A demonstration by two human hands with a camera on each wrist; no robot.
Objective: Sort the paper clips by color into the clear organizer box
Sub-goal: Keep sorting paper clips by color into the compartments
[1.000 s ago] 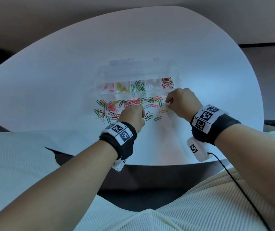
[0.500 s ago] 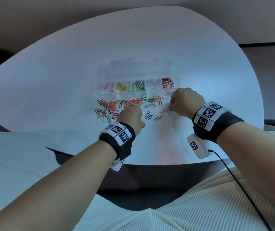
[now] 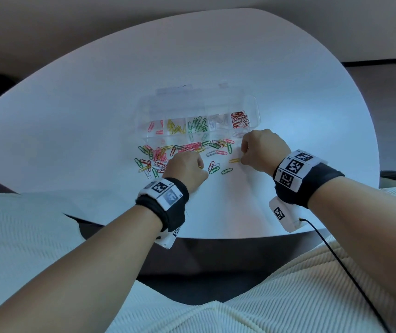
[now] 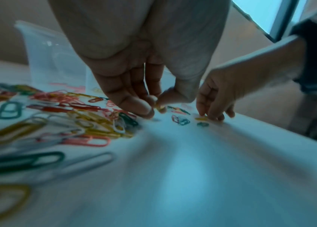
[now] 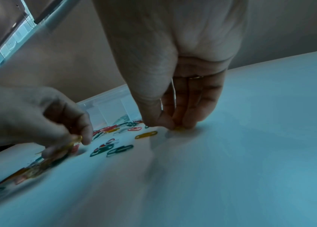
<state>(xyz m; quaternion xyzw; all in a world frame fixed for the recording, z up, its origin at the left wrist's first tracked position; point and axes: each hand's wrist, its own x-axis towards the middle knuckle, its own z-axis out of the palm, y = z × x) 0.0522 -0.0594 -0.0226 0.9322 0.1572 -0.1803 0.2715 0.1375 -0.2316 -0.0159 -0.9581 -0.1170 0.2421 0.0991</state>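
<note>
The clear organizer box (image 3: pixel 254 109) lies open on the white table, its front row holding pink, yellow, green, white and red clips in separate cells. In front of it is a loose pile of mixed paper clips (image 3: pixel 168 152). My left hand (image 3: pixel 200 165) hovers at the pile's right edge, thumb and finger pinching a yellow clip (image 4: pixel 158 106). My right hand (image 3: pixel 242 159) is down on the table right of the pile, its curled fingertips pinching a second yellow clip (image 5: pixel 179 128) against the surface. A third yellow clip (image 5: pixel 146 134) lies just beside it.
A few stray green, red and white clips (image 3: pixel 213 168) lie between my hands. The table (image 3: pixel 288 92) curves away to the right and its front edge is near my wrists. A cable (image 3: pixel 336 255) runs from my right wrist.
My right hand has come back from the box's front edge and lowered its fingertips onto the table by the yellow clips. My left hand has barely moved.
</note>
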